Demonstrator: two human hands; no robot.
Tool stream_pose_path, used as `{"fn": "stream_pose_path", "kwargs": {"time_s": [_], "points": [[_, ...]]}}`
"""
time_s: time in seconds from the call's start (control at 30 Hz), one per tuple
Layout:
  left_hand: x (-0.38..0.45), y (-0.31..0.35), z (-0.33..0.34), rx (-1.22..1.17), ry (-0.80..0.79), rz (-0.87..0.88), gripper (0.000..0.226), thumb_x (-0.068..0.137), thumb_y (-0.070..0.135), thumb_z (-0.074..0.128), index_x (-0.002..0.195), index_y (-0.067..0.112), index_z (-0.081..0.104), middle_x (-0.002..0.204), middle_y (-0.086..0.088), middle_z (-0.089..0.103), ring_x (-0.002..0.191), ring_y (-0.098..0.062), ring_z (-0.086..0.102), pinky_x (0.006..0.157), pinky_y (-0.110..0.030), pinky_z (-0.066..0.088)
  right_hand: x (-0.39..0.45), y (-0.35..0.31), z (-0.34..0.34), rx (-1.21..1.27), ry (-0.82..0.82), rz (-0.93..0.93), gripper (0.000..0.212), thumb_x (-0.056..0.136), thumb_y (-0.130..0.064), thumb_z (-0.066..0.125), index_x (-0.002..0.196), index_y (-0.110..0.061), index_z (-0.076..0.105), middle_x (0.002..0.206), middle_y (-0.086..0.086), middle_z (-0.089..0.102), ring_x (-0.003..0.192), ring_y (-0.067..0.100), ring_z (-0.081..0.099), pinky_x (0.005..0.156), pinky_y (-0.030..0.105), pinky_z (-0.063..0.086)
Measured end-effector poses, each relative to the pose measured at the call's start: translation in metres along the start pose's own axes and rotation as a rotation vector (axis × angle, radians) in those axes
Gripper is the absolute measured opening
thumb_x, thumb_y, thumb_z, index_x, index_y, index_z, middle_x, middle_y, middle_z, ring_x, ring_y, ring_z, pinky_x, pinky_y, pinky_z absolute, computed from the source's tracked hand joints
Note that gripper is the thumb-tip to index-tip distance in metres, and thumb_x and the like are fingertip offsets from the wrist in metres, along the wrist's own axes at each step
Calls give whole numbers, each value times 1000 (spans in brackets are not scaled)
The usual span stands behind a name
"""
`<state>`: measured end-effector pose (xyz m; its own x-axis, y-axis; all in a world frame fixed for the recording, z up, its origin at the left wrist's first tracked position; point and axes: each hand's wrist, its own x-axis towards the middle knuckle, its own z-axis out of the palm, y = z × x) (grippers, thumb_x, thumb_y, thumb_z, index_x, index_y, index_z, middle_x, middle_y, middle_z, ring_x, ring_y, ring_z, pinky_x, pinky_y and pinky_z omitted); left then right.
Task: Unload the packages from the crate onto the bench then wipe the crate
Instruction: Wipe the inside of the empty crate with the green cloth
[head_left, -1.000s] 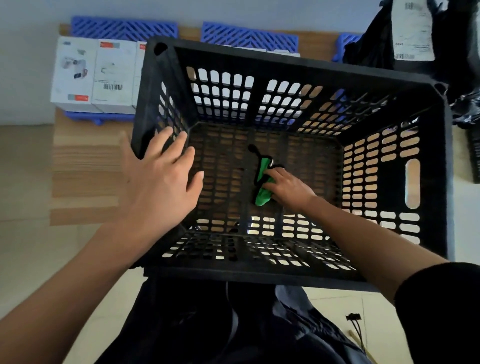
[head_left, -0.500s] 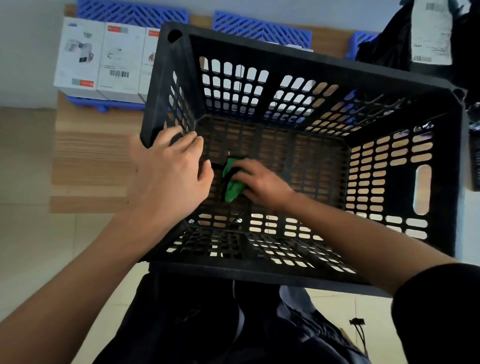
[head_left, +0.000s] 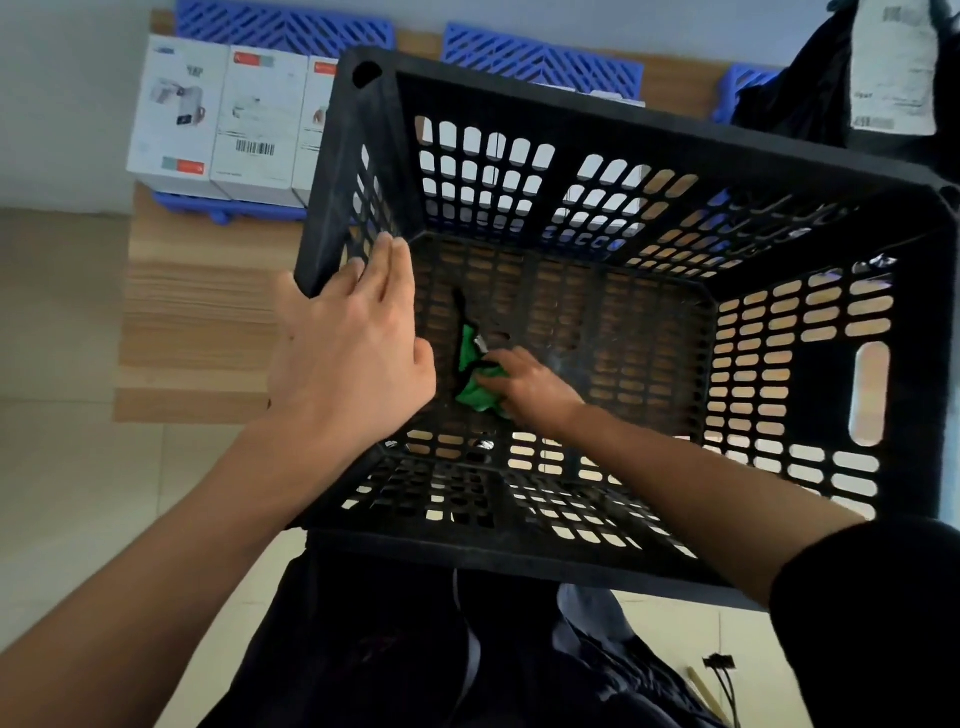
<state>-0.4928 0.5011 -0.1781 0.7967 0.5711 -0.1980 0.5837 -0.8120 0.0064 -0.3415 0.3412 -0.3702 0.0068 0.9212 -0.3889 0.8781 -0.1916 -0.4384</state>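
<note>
A black slotted crate (head_left: 779, 171) stands on the wooden bench (head_left: 197, 312), holding only a green cloth. My right hand (head_left: 530, 387) reaches deep inside and holds the green cloth (head_left: 475, 379) against the crate floor near its left side. My left hand (head_left: 353, 353) rests flat on the crate's left wall rim, fingers straight. White boxed packages (head_left: 228, 124) stand in a row on the bench at the back left, partly hidden by the crate's corner.
Blue plastic pallets (head_left: 540, 57) lie along the back of the bench under and behind the packages. A black bag with a shipping label (head_left: 893, 62) sits at the back right. Tiled floor lies to the left, and dark cables (head_left: 722, 675) at the lower right.
My right hand slid the green cloth left across the crate floor, then slightly back toward the near side. My left hand stayed on the left rim.
</note>
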Motion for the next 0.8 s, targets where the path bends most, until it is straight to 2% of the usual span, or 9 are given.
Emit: {"fn": "stream_pose_path", "kwargs": {"time_s": [0.13,0.23,0.37,0.47,0.53,0.6,0.8], "points": [[0,4,-6,29,-66,-45,86,84,33,49,157,-1,17,160,-16,38,130,-30,55,93,-54,40,12,-20,3,-90,-117,-196,50,96,-11,62,145,-17,54,149,13,40,133,31,40,99,46,52],[0,4,-7,53,-87,-51,87,84,33,47,157,0,14,164,-16,29,134,-29,52,95,-54,38,17,-2,-19,-114,-130,-303,49,95,-10,64,144,-10,56,149,18,44,135,34,44,101,49,51],[-1,3,-7,65,-103,-48,83,85,32,42,157,0,17,162,-16,33,137,-28,49,95,-55,37,21,12,-46,60,205,-83,51,85,3,69,136,0,62,140,26,52,129,45,50,106,52,48],[-2,4,-8,69,-112,-43,81,86,33,39,157,0,17,161,-14,36,139,-27,47,97,-56,37,45,12,-61,161,318,103,59,87,6,63,144,-2,52,147,26,44,133,46,44,113,53,40],[-2,3,-9,58,-108,-47,82,86,32,43,157,0,17,162,-16,33,139,-28,48,97,-56,38,65,8,-59,252,327,221,62,93,-1,62,152,-4,42,155,24,37,140,43,39,118,45,33],[-2,3,-10,51,-104,-56,83,85,30,43,157,0,16,164,-18,28,138,-28,50,96,-54,39,80,0,-48,260,268,271,63,96,-6,61,154,-8,39,156,21,36,141,40,36,118,41,31],[0,4,-10,65,-110,-70,85,84,26,54,157,-2,20,163,-24,26,135,-31,52,93,-52,39,68,-20,-14,63,90,61,52,94,-3,58,145,-14,54,141,18,44,127,38,40,108,49,42]]}}
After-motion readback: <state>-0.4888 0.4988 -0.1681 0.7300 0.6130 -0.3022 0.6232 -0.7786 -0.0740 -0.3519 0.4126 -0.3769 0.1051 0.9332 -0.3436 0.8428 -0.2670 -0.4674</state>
